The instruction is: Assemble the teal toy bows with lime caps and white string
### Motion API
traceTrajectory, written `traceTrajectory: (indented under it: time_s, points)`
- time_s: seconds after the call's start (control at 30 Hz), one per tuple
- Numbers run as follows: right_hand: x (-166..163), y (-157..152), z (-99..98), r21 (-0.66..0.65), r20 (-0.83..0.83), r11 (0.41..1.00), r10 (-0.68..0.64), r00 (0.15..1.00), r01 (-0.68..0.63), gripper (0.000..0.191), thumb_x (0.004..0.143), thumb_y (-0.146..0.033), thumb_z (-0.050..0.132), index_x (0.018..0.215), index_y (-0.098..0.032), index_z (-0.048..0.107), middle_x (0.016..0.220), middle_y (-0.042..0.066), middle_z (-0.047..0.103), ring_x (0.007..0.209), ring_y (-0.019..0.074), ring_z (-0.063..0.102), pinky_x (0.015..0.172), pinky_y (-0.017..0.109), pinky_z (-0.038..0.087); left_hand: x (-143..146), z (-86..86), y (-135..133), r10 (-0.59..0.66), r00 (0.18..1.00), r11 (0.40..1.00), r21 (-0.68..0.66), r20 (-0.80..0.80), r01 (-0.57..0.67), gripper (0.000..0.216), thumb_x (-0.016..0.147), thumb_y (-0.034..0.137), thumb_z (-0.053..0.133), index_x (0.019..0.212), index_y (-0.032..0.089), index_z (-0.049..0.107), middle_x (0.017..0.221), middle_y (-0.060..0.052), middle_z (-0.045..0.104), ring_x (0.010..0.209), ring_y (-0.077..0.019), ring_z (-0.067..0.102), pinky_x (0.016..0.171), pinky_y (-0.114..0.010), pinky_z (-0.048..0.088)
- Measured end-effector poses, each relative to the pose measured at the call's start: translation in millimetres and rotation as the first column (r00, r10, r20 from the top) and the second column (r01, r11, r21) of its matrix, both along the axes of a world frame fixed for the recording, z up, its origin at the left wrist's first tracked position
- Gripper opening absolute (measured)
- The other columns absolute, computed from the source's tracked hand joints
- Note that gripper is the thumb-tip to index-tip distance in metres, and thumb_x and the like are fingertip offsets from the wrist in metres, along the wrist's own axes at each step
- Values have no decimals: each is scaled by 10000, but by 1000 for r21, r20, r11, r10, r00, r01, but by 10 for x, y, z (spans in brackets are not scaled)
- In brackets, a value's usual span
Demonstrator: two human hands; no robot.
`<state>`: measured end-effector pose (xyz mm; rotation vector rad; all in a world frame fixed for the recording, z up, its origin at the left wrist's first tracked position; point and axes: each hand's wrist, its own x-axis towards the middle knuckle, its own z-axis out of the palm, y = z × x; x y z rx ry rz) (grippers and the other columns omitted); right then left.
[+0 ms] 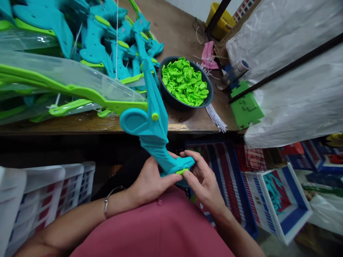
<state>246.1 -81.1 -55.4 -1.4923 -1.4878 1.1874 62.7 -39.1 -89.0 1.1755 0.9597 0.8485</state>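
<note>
- Left hand (147, 182): fingers curled round the blue handle (155, 135), thumb at the green clip (182, 171).
- Right hand (204, 180): thumb and fingers pinching the handle's lower end.
- Handle: tilted, between shirt (160, 228) and table (174, 28).

The lime limb (77, 92) runs past the left edge (1 end unseen)

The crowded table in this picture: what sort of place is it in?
Probably a workshop or small factory handling plastic goods: many matching turquoise-and-green pieces are heaped on the table, a dark bowl is full of small green parts, and a white crate holds turquoise pieces.
</note>
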Motion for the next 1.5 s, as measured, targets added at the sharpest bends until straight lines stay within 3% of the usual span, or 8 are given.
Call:
traceTrajectory:
  time_s: [0.43, 0.67, 0.9, 1.07, 1.23, 1.3, 1.37, 1.5]
  points:
    - [-15, 167, -203, 221, 334, 972, 0, 943, -79, 172, 994, -246, 589, 1164, -225, 598, 1014, 28, 614, 907, 181, 603, 815, 315, 497, 10, -210, 109, 47, 993, 999, 22, -106, -45, 375, 741, 399, 797, 1008, 167, 669, 918, -72, 719, 858, -265, 691, 824, -428, 563]
    - [62, 326, -257, 194, 209, 981, -12, 978, -29, 148, 928, -253, 715, 1064, -236, 660, 974, 11, 657, 882, 179, 640, 787, 306, 515, 15, -313, 209, 4, 999, 994, -109, 49, 1, 449, 748, 406, 815, 1084, 170, 634, 1033, -90, 718, 978, -288, 688, 913, -454, 549]
    - [3, 247, -108, 456, 321, 881, -32, 946, -125, 298, 957, -241, 710, 1236, -237, 604, 1108, 73, 686, 1012, 211, 661, 879, 344, 549, -131, -155, 304, -170, 965, 967, -154, 199, 202, 531, 847, 520, 769, 1240, 202, 606, 1320, -155, 672, 1233, -331, 644, 1070, -476, 502]
    - [27, 281, 48, 311, 207, 941, 73, 976, -136, 220, 928, -266, 758, 1125, -215, 673, 1023, 47, 695, 941, 186, 673, 837, 309, 549, -120, -239, 263, -85, 975, 963, -234, 206, 133, 561, 874, 677, 685, 1147, 188, 666, 1225, -145, 699, 1167, -342, 652, 1022, -468, 508]
    - [405, 556, 307, 187, 174, 920, 314, 933, -344, 359, 923, -409, 760, 1223, -223, 691, 1168, 66, 720, 1056, 203, 683, 921, 326, 553, -125, -201, 277, -45, 986, 992, -113, 160, 64, 375, 965, 536, 648, 1101, 195, 719, 1217, -117, 700, 1127, -300, 657, 988, -400, 507]
    - [735, 804, 257, 128, 270, 959, 212, 939, -253, 260, 973, -429, 668, 1134, -237, 738, 1101, 44, 753, 1010, 201, 703, 900, 330, 559, -147, -164, 301, -15, 983, 996, -79, 185, 30, 314, 979, 490, 646, 1098, 213, 732, 1215, -102, 700, 1130, -290, 660, 1016, -399, 503]
    - [1113, 1087, 80, 163, 526, 982, -164, 835, 90, 211, 962, -407, 634, 1001, -238, 755, 967, 25, 762, 908, 194, 705, 849, 316, 555, -173, -137, 320, 41, 967, 996, -83, 250, -21, 239, 971, 433, 672, 1084, 232, 737, 1233, -90, 694, 1149, -293, 664, 1035, -409, 508]
    - [1714, 1481, -441, 298, 656, 876, -476, 586, 379, 173, 920, -294, 602, 871, -157, 695, 1003, 161, 722, 992, 277, 649, 897, 388, 483, -217, -131, 342, 123, 900, 988, -133, 418, -74, 200, 926, 390, 713, 1049, 232, 726, 1226, -110, 692, 1198, -352, 656, 989, -457, 560]
